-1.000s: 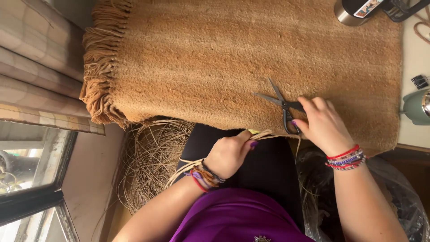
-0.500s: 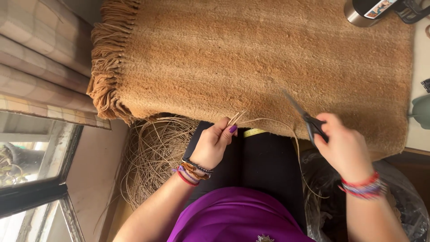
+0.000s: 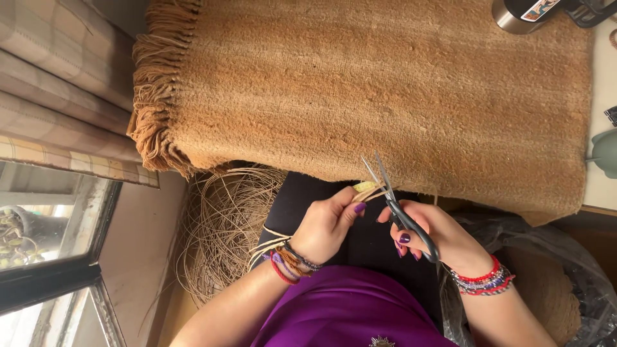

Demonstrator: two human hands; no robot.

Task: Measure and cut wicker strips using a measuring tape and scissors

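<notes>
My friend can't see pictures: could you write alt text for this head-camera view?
Seen from above, a person's right hand holds black scissors against straw-coloured strands pinched in the left hand. A tan fringed rug lies ahead, a coil of fibre to the left.

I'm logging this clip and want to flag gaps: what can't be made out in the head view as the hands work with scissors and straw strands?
- Strand tips: too small to tell if the scissors touch them.
- Right hand: palm side hidden.
- Left hand: grip hidden by its fingers.
- Metal cup: cut off by the top edge.
- Bag contents: dark plastic hides them.
</notes>
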